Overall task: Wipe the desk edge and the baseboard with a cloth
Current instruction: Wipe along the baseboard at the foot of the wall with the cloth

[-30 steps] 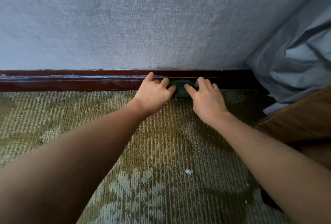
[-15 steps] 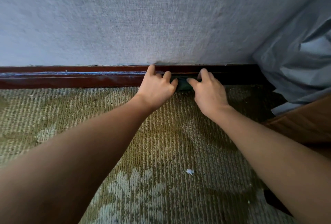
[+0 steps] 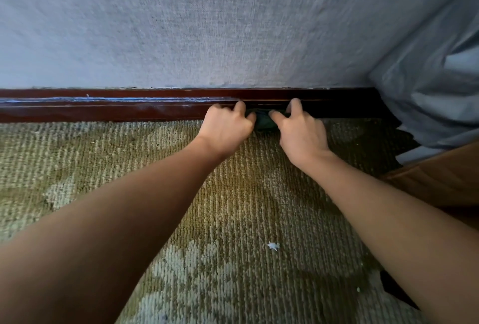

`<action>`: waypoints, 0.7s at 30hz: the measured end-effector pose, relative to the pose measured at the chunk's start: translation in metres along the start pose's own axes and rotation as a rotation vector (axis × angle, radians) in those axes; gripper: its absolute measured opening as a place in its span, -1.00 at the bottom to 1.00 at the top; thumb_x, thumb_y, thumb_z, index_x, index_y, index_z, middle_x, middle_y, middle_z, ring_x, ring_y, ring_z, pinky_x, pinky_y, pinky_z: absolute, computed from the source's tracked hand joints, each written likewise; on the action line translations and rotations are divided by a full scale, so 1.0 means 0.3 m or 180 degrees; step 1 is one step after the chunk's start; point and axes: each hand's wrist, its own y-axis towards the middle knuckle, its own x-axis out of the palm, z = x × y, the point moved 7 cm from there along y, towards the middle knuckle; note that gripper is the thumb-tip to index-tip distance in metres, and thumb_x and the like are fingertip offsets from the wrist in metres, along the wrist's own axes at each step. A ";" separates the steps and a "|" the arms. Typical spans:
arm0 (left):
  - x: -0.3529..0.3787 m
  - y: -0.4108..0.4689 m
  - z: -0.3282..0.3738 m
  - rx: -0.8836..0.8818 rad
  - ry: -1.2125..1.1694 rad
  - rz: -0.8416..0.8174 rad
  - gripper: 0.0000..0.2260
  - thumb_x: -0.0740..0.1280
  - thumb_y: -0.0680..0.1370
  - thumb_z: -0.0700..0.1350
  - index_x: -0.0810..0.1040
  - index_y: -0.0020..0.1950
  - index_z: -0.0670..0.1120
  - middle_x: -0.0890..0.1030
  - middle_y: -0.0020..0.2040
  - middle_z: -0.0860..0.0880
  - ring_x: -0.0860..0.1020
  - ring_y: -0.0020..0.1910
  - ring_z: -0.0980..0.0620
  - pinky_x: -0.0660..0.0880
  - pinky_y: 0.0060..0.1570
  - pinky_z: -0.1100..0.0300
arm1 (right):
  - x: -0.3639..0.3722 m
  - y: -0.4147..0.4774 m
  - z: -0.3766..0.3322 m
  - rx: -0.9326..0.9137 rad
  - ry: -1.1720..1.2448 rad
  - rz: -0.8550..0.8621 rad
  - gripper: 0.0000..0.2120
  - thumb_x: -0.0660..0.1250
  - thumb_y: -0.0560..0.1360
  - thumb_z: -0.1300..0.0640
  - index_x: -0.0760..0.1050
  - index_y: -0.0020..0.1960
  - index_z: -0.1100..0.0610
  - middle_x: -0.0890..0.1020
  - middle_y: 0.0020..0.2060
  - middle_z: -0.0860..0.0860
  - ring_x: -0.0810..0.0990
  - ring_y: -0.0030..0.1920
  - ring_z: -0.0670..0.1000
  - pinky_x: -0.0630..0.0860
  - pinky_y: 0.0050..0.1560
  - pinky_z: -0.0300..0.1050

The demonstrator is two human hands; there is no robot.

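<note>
Currently the small dark-green bunched cloth [image 3: 263,121] is pressed against the glossy reddish-brown wooden baseboard [image 3: 103,108], gripped from either side by the left hand [image 3: 225,129] and right hand [image 3: 300,134], fingers curled. The baseboard's long axis runs left-right; most of its visible length extends leftward of the hands.

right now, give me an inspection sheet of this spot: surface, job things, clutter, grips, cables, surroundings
surface: olive patterned carpet, running up to the wall.
job's things: dark green cloth bunched against the foot of the brown baseboard; pale streak along the baseboard to the left.
clutter: small white scrap on the carpet.
grips: left grip and right grip hold the cloth from either side, fingers curled, fingertips on the baseboard.
cables: nothing seen.
surroundings: grey textured wall; grey fabric and brown wooden furniture at right.
</note>
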 end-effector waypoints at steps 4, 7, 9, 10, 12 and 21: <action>-0.028 -0.012 -0.013 -0.0023 0.0074 0.0073 -0.68 0.19 0.53 -0.23 0.37 0.29 -0.14 0.50 0.10 -0.15 0.61 -0.18 -0.14 0.29 -0.26 0.13 | -0.042 0.003 -0.005 -0.0128 -0.0043 0.0093 -0.65 0.15 0.55 0.20 0.33 0.33 0.08 0.33 0.18 0.20 0.51 0.01 0.21 0.30 -0.26 -0.03; -0.048 -0.021 -0.029 0.0000 0.0099 0.0164 -0.68 0.17 0.54 -0.23 0.35 0.30 -0.13 0.48 0.10 -0.15 0.60 -0.18 -0.14 0.23 -0.28 0.13 | -0.056 -0.011 -0.011 -0.0158 -0.0031 0.0173 -0.61 0.18 0.54 0.20 0.29 0.35 0.07 0.32 0.16 0.20 0.49 0.02 0.20 0.30 -0.26 -0.03; -0.059 -0.030 -0.038 0.0030 0.0120 0.0216 -0.66 0.18 0.54 -0.21 0.34 0.32 -0.10 0.47 0.10 -0.14 0.59 -0.16 -0.14 0.24 -0.28 0.13 | -0.062 -0.025 -0.013 -0.0174 -0.0037 0.0248 -0.58 0.19 0.53 0.21 0.25 0.38 0.05 0.33 0.15 0.19 0.45 0.04 0.20 0.28 -0.25 -0.03; -0.064 -0.035 -0.040 0.0064 0.0078 0.0222 -0.66 0.17 0.55 -0.20 0.33 0.33 -0.10 0.46 0.10 -0.15 0.58 -0.14 -0.14 0.26 -0.27 0.12 | -0.067 -0.031 -0.013 -0.0192 -0.0031 0.0286 -0.57 0.19 0.53 0.21 0.25 0.38 0.05 0.33 0.14 0.19 0.43 0.05 0.20 0.28 -0.24 -0.03; -0.068 -0.046 -0.039 0.0144 -0.0012 0.0222 -0.66 0.14 0.56 -0.19 0.32 0.35 -0.09 0.46 0.10 -0.16 0.56 -0.10 -0.15 0.33 -0.22 0.09 | -0.075 -0.039 -0.014 -0.0253 0.0028 0.0363 -0.58 0.19 0.53 0.22 0.27 0.37 0.08 0.34 0.11 0.19 0.39 0.08 0.19 0.30 -0.19 -0.03; -0.087 -0.084 -0.078 -0.0126 -0.0488 0.0339 -0.67 0.21 0.56 -0.13 0.39 0.33 0.01 0.42 0.15 -0.17 0.50 0.01 -0.16 0.43 -0.24 0.04 | -0.100 -0.064 -0.014 -0.0144 0.0936 0.0443 -0.69 0.26 0.50 0.19 0.39 0.23 0.21 0.38 0.09 0.14 0.38 0.15 0.12 0.40 0.08 -0.02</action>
